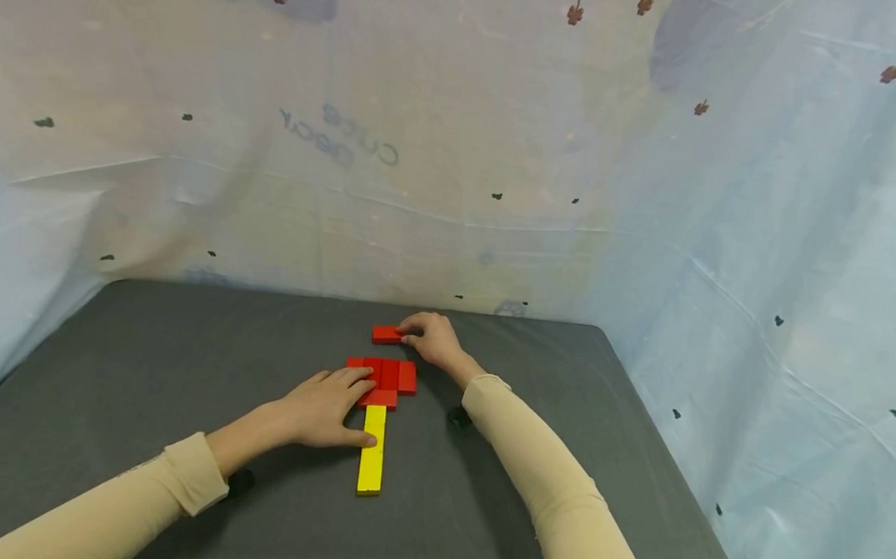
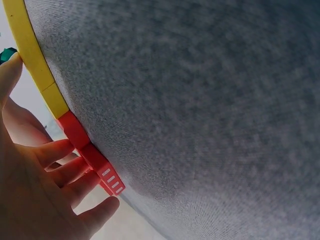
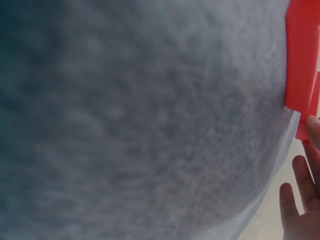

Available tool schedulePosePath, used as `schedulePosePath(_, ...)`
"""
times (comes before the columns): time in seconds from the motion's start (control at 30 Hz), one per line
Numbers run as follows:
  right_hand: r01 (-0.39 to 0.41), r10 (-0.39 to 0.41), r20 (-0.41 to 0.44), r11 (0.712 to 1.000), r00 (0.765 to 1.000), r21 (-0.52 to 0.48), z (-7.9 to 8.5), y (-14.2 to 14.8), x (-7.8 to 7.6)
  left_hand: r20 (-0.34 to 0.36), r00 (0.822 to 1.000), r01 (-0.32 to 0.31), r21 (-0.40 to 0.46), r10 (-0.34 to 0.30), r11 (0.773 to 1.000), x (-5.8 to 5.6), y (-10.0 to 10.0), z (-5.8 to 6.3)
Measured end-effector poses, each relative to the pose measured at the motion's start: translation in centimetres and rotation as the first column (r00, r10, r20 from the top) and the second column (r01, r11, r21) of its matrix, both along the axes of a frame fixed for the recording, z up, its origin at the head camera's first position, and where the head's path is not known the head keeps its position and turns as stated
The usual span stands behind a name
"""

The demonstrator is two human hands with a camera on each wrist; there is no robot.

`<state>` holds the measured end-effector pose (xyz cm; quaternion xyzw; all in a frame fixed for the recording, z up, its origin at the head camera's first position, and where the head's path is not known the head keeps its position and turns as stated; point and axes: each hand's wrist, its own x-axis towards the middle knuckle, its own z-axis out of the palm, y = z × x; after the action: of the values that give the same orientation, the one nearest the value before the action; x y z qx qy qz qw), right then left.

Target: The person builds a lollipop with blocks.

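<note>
Several red blocks (image 1: 389,377) lie flat against each other on the dark tabletop, and a yellow strip of blocks (image 1: 370,470) runs from them toward the near side. My left hand (image 1: 328,409) rests spread over the left part of the red group, its thumb on the yellow strip. In the left wrist view its fingertips touch the red pieces (image 2: 103,167), one of which has white marks on its side. Beyond the group, apart from it, lies another red block (image 1: 383,334). My right hand (image 1: 436,339) pinches its right end between thumb and fingers.
The grey-black table (image 1: 563,385) has rounded far corners. A pale patterned sheet (image 1: 422,187) hangs along its back and right side. Small dark objects sit under both wrists.
</note>
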<state>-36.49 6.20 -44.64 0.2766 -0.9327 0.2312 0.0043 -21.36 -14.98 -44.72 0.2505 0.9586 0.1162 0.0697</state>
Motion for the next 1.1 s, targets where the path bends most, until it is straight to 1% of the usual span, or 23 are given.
schedulePosePath(0.23,-0.038,0.040,0.027,0.997,0.999,-0.066,-0.4,0.3,1.2,-0.003,1.000,0.000,-0.005,0.000,1.000,0.0,0.0,0.0)
schedulePosePath(0.37,-0.065,0.067,0.027,0.995,0.997,-0.073,-0.7,0.3,1.7,0.001,1.000,0.000,-0.005,0.000,1.000,0.0,0.0,-0.1)
schedulePosePath(0.5,-0.072,0.074,0.024,0.994,0.997,-0.079,-0.6,0.3,2.0,0.003,1.000,-0.002,-0.004,0.002,1.000,0.0,0.1,0.0)
schedulePosePath(0.8,-0.094,0.099,0.072,0.993,0.992,-0.074,-0.3,0.6,2.2,0.001,1.000,-0.005,-0.011,0.005,1.000,0.0,0.1,0.1)
schedulePosePath(0.93,-0.087,0.094,0.100,0.994,0.991,-0.073,-0.4,0.7,2.3,0.006,1.000,-0.005,-0.007,0.005,1.000,0.0,0.1,0.1)
schedulePosePath(1.1,-0.067,0.074,0.102,0.995,0.992,-0.070,-0.3,0.6,2.2,0.002,1.000,-0.004,-0.011,0.004,1.000,-0.1,0.2,-0.1)
